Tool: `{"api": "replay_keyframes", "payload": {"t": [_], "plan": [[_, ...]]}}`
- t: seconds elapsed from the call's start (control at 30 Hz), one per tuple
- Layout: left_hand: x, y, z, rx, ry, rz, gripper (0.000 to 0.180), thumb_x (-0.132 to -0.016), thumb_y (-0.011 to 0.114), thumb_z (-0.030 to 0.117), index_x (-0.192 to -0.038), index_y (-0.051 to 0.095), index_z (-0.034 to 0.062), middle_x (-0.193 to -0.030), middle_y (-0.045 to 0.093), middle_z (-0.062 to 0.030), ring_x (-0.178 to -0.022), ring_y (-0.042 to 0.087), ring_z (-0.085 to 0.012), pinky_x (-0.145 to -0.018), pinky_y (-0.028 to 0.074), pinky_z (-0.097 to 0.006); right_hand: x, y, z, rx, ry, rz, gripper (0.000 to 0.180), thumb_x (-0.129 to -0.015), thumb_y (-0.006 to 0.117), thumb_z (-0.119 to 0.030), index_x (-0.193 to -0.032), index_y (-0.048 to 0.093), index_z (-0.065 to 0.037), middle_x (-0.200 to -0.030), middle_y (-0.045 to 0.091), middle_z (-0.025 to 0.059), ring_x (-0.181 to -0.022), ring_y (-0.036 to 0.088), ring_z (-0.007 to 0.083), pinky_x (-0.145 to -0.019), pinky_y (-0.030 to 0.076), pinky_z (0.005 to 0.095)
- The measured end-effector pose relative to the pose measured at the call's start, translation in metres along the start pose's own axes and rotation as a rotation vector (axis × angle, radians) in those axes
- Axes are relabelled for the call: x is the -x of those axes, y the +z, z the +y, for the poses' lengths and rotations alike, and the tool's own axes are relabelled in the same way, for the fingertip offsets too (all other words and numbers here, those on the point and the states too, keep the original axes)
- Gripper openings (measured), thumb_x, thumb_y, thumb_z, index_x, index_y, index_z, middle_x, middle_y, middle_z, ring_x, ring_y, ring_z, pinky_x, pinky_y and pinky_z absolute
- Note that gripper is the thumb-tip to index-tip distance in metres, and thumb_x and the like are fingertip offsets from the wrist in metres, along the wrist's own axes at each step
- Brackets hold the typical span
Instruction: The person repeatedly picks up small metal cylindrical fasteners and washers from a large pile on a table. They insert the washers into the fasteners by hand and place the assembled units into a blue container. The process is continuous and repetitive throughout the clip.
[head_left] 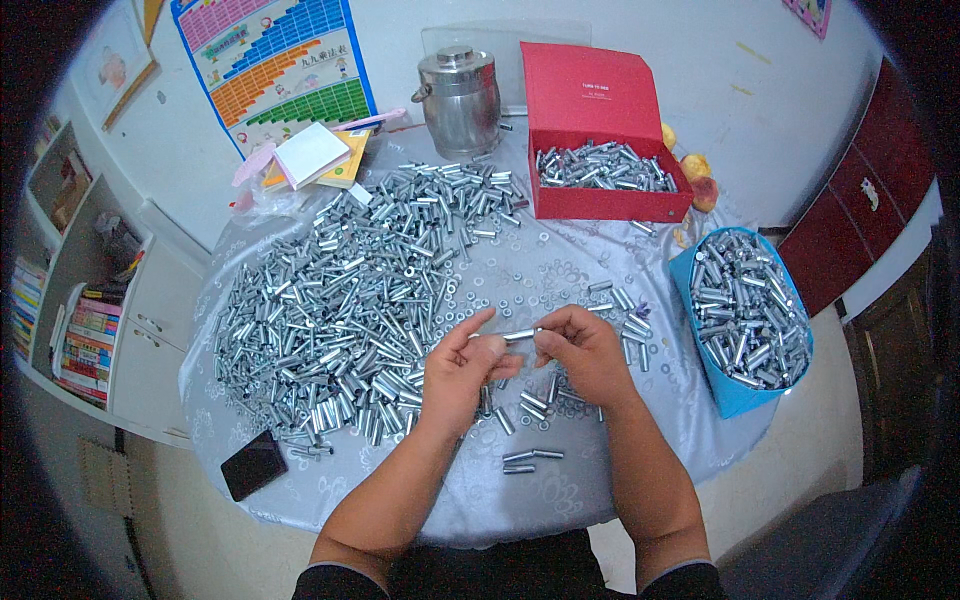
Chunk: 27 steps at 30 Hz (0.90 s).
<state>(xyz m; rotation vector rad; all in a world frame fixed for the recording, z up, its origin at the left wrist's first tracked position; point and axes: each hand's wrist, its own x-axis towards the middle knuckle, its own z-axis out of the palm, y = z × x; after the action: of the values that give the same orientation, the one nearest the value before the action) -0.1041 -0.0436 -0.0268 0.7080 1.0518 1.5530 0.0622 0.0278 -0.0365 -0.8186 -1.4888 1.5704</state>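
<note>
Over the front middle of the table, my left hand (462, 370) and my right hand (588, 358) hold a shiny metal expansion bolt (518, 335) level between them. My left thumb and fingers close on its left part, while my right fingertips pinch the right end. A large heap of loose metal sleeves and bolts (320, 300) spreads to the left of my hands. Small washers and nuts (500, 295) lie scattered just beyond them. Several metal pieces (533, 457) rest on the cloth between my forearms. What my curled fingers cover is hidden.
A blue bin (712, 385) full of metal bolts stands at right. Behind sit an open red box (612, 205) with more bolts, some fruit (697, 180), a steel pot (460, 105) and notepads (312, 155). A dark phone (253, 466) lies by the table's front left edge.
</note>
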Motion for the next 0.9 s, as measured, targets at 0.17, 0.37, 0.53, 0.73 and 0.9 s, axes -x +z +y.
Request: {"api": "replay_keyframes", "payload": {"t": [0.17, 0.37, 0.53, 0.73, 0.9], "plan": [[-0.002, -0.006, 0.003, -0.064, -0.090, 0.015, 0.022, -0.091, 0.060, 0.006, -0.109, 0.063, -0.0061, -0.092, 0.069, -0.0169, -0.076, 0.070, -0.0220, -0.069, 0.059, -0.031, 0.001, 0.004, -0.004, 0.006, 0.012, 0.050, 0.013, -0.090, 0.064, -0.012, -0.093, 0.061, 0.000, -0.076, 0.063, 0.0042, -0.069, 0.061, 0.0107, -0.062, 0.049, 0.0252], [-0.008, 0.002, 0.007, -0.133, -0.063, -0.052, 0.021, -0.089, 0.060, 0.003, -0.108, 0.063, -0.0057, -0.093, 0.069, -0.0173, -0.078, 0.070, -0.0230, -0.070, 0.059, -0.031, 0.001, -0.001, -0.005, 0.021, 0.033, 0.144, 0.016, -0.091, 0.064, -0.016, -0.088, 0.060, -0.001, -0.071, 0.062, 0.0033, -0.063, 0.059, 0.0102, -0.059, 0.047, 0.0253], [-0.037, 0.016, 0.016, -0.216, -0.007, -0.151, 0.023, -0.089, 0.061, 0.002, -0.110, 0.062, -0.0061, -0.094, 0.069, -0.0155, -0.081, 0.069, -0.0216, -0.074, 0.058, -0.031, -0.014, -0.008, -0.024, 0.030, -0.039, 0.257, 0.016, -0.092, 0.061, -0.014, -0.097, 0.063, 0.001, -0.076, 0.064, 0.0047, -0.068, 0.061, 0.0118, -0.066, 0.050, 0.0255], [-0.095, 0.049, 0.027, -0.237, 0.036, -0.228, 0.020, -0.089, 0.062, 0.004, -0.107, 0.064, -0.0048, -0.094, 0.069, -0.0128, -0.083, 0.068, -0.0179, -0.074, 0.057, -0.029, -0.050, -0.035, -0.037, 0.063, -0.150, 0.368, 0.022, -0.091, 0.061, -0.011, -0.108, 0.064, 0.002, -0.083, 0.065, 0.0053, -0.072, 0.061, 0.0108, -0.068, 0.050, 0.0247], [-0.166, 0.073, 0.021, -0.514, 0.264, -0.253, 0.023, -0.087, 0.065, 0.009, -0.107, 0.067, -0.0026, -0.090, 0.069, -0.0081, -0.080, 0.065, -0.0128, -0.071, 0.051, -0.025, -0.098, -0.060, -0.032, 0.056, -0.209, 0.508, 0.022, -0.089, 0.060, -0.009, -0.108, 0.065, 0.001, -0.082, 0.065, 0.0057, -0.069, 0.060, 0.0106, -0.063, 0.050, 0.0242]]}}
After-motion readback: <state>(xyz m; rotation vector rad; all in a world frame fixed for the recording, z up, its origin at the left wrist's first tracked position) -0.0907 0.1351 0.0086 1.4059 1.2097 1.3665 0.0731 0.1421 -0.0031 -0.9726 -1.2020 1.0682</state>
